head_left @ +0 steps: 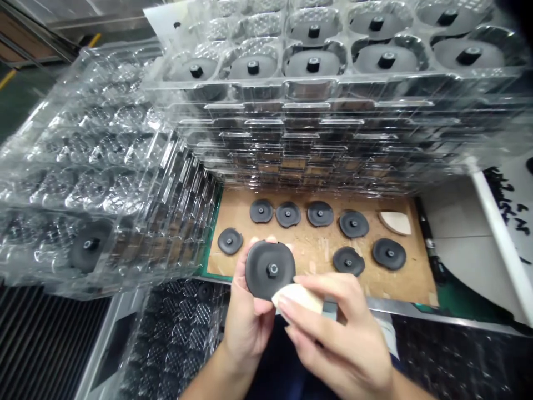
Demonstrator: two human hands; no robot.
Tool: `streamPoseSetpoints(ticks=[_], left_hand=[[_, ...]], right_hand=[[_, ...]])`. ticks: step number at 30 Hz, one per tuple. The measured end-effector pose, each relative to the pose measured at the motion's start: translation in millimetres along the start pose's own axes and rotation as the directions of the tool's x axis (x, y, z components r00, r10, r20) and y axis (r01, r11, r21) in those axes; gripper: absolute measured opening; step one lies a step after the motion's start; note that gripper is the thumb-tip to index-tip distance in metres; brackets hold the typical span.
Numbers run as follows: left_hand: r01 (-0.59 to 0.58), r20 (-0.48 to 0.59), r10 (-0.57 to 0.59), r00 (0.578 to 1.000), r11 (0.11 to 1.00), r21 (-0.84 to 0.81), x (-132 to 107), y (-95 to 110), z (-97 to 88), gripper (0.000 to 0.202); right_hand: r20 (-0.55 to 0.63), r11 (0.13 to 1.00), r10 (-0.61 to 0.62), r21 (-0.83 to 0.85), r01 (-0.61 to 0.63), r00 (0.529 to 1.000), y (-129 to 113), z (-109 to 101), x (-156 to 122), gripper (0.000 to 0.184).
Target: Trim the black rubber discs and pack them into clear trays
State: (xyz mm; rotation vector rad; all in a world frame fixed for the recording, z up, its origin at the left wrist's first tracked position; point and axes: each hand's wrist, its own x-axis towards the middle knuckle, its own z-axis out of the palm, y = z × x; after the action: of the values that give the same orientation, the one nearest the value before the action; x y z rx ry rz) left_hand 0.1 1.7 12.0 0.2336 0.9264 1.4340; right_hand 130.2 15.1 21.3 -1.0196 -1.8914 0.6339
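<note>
My left hand (245, 328) grips a dark grey, rounded plastic disc (262, 264) from below and behind, its raised centre post facing me. Between the thumb and fingers of my right hand (341, 328) is a cream-coloured wedge sponge (306, 297), which meets the disc's lower right edge. Beyond my hands, several matching discs (320, 214) lie post-up on a brown cardboard sheet (291, 244). A second cream wedge sponge (395, 222) rests at the sheet's right end.
A tall stack of clear plastic trays (316, 105) rises behind the cardboard, its top pockets holding discs. Another tray stack (104, 172) stands at the left. More trays (175, 333) sit low at the left. A white panel (499, 233) with handwriting borders the right side.
</note>
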Motion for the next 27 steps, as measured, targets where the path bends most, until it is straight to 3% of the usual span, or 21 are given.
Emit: streamPoseSetpoints(ticks=[6, 11, 13, 16, 18, 21, 24, 27], left_hand=[[0.021, -0.005, -0.021, 1.000, 1.000, -0.003, 0.0, 2.6, -1.5, 0.057], [0.177, 0.065, -0.177, 0.982, 0.984, -0.001, -0.5, 2.8, -2.9, 0.059], [0.287, 0.157, -0.284, 0.946, 0.958, 0.003, -0.6, 3.2, -2.6, 0.054], [0.444, 0.315, -0.431, 0.846, 0.896, 0.033, -1.6, 5.7, -3.6, 0.050], [0.527, 0.330, -0.507, 0.797, 0.849, 0.032, -2.8, 6.8, -5.7, 0.046], [0.594, 0.313, -0.571, 0.759, 0.804, 0.027, -3.0, 5.5, -8.6, 0.036], [0.598, 0.382, -0.586, 0.714, 0.795, 0.102, -0.2, 3.3, -10.3, 0.028], [0.591, 0.388, -0.583, 0.714, 0.799, 0.114, 3.8, 3.8, -11.8, 0.038]], right_hand=[[-0.023, 0.997, 0.024, -0.069, -0.026, 0.999, 1.0, -3.4, -0.3, 0.024], [0.043, 1.000, -0.006, -0.008, 0.006, 0.999, 8.3, -8.8, 10.5, 0.028], [0.173, 0.991, -0.092, 0.109, 0.074, 0.981, 17.5, -13.7, 27.4, 0.027], [0.425, 0.927, -0.267, 0.359, 0.110, 0.865, 29.1, -24.0, 50.5, 0.030], [0.529, 0.929, -0.251, 0.366, 0.049, 0.811, 31.3, -29.4, 56.7, 0.030], [0.533, 0.963, -0.175, 0.269, 0.031, 0.828, 28.0, -30.6, 53.3, 0.030], [0.490, 0.928, -0.252, 0.366, 0.066, 0.834, 25.6, -29.6, 47.1, 0.030], [0.549, 0.938, -0.168, 0.344, -0.038, 0.819, 26.8, -34.6, 45.1, 0.029]])
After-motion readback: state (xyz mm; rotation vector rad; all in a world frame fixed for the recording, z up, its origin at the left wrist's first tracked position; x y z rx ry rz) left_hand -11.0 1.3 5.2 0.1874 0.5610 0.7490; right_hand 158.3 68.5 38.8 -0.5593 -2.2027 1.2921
